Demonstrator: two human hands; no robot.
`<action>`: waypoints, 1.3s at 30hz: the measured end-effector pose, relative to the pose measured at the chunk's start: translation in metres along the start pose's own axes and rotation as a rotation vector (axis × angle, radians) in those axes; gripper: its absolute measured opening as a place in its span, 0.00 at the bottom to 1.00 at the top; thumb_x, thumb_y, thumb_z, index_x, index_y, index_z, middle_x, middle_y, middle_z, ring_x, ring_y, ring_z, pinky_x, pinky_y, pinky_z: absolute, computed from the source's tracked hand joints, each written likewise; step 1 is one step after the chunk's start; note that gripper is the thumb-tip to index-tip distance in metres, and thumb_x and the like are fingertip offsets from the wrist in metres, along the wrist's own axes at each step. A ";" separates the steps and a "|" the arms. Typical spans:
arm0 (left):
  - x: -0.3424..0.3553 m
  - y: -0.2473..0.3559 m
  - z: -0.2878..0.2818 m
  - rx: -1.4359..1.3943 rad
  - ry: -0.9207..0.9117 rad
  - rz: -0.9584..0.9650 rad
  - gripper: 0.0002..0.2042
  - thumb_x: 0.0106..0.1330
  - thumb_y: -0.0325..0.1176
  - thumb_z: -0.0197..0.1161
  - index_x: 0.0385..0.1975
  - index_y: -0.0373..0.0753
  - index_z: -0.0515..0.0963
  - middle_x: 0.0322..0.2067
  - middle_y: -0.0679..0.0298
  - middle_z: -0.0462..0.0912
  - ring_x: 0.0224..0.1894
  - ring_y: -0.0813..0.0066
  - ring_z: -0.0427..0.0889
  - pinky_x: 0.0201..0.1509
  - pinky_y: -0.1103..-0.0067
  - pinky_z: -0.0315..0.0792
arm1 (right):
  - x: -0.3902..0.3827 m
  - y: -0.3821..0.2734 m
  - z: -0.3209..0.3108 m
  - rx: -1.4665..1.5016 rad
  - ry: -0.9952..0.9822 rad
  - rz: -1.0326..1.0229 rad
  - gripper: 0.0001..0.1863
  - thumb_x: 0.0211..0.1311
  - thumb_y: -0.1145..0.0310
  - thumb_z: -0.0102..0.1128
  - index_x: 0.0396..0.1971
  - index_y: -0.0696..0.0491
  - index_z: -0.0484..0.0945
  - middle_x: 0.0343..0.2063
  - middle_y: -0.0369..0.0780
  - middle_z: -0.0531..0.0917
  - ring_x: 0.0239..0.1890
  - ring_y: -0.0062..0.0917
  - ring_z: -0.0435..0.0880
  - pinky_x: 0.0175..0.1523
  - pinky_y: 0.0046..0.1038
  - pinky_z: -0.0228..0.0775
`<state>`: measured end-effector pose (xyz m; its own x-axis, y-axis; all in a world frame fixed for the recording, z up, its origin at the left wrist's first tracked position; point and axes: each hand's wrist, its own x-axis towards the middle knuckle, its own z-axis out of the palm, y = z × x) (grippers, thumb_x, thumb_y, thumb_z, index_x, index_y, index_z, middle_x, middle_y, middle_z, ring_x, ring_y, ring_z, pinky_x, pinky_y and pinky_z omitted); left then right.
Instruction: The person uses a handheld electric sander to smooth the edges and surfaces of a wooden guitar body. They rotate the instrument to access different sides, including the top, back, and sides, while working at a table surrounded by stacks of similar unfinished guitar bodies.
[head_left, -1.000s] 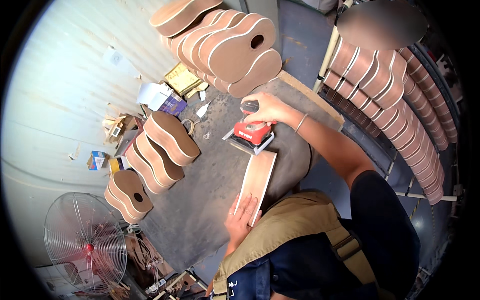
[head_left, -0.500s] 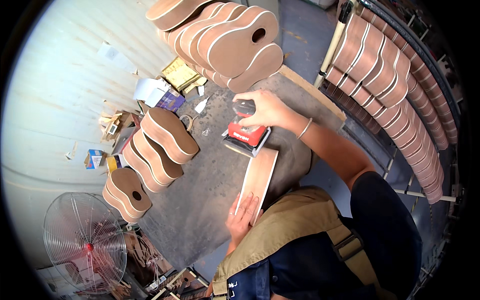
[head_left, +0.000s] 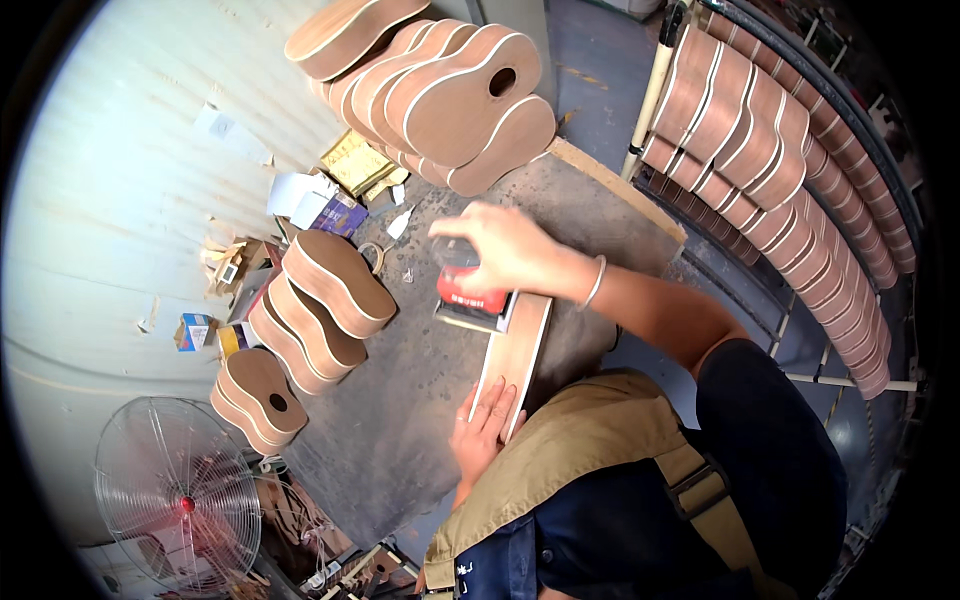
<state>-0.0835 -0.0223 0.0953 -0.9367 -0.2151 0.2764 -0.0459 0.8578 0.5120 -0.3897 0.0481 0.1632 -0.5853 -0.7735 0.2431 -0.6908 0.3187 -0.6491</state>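
Note:
My right hand (head_left: 500, 245) is wrapped around the top of a red and black electric sander (head_left: 472, 290), slightly blurred. The sander's flat pad overlaps the far end of a brown wooden ukulele body (head_left: 515, 350), which stands on edge with its side facing up and white binding along both edges. On the near end of that side lies my left hand (head_left: 482, 425), fingers along the wood and thumb at its left edge, holding it. Most of the body's front and back cannot be seen from here.
Ukulele bodies are stacked at the far end (head_left: 465, 95) and left side (head_left: 340, 285) of the dark worktable (head_left: 400, 430). A wire fan (head_left: 180, 500) stands lower left. More bodies hang on a rack (head_left: 740, 120) at right. Boxes (head_left: 335, 210) line the wall.
My right hand has moved the sander left and slightly nearer, turning it a little. The left hand keeps its place on the ukulele body. The whole view has shifted slightly.

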 end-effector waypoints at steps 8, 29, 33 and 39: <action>0.003 -0.004 0.000 0.002 0.000 0.024 0.23 0.63 0.34 0.81 0.60 0.48 0.91 0.63 0.64 0.91 0.65 0.49 0.86 0.70 0.64 0.81 | 0.013 0.013 -0.014 0.059 -0.154 0.013 0.35 0.52 0.55 0.83 0.62 0.48 0.87 0.38 0.53 0.91 0.41 0.51 0.92 0.52 0.45 0.84; 0.014 0.003 -0.001 0.008 -0.004 0.013 0.23 0.63 0.35 0.81 0.60 0.47 0.91 0.63 0.64 0.91 0.64 0.50 0.87 0.69 0.63 0.82 | 0.031 0.058 -0.006 0.081 -0.153 0.011 0.38 0.49 0.54 0.85 0.63 0.49 0.87 0.39 0.49 0.93 0.40 0.40 0.94 0.49 0.41 0.87; 0.007 -0.003 0.004 -0.007 -0.001 0.009 0.23 0.62 0.35 0.82 0.60 0.47 0.91 0.62 0.64 0.91 0.64 0.49 0.87 0.70 0.63 0.81 | 0.039 0.074 -0.013 0.229 -0.285 0.321 0.39 0.50 0.59 0.86 0.65 0.51 0.86 0.37 0.46 0.93 0.30 0.33 0.92 0.40 0.35 0.87; 0.008 -0.001 0.002 0.005 -0.001 0.005 0.24 0.62 0.34 0.82 0.60 0.47 0.91 0.62 0.64 0.91 0.64 0.49 0.87 0.69 0.63 0.81 | 0.024 0.040 0.013 0.016 0.051 -0.141 0.38 0.49 0.57 0.85 0.64 0.47 0.87 0.41 0.54 0.92 0.39 0.46 0.93 0.51 0.42 0.87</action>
<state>-0.0919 -0.0239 0.0952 -0.9371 -0.2108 0.2784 -0.0433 0.8612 0.5064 -0.4256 0.0355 0.1334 -0.5042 -0.7810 0.3686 -0.7610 0.2002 -0.6171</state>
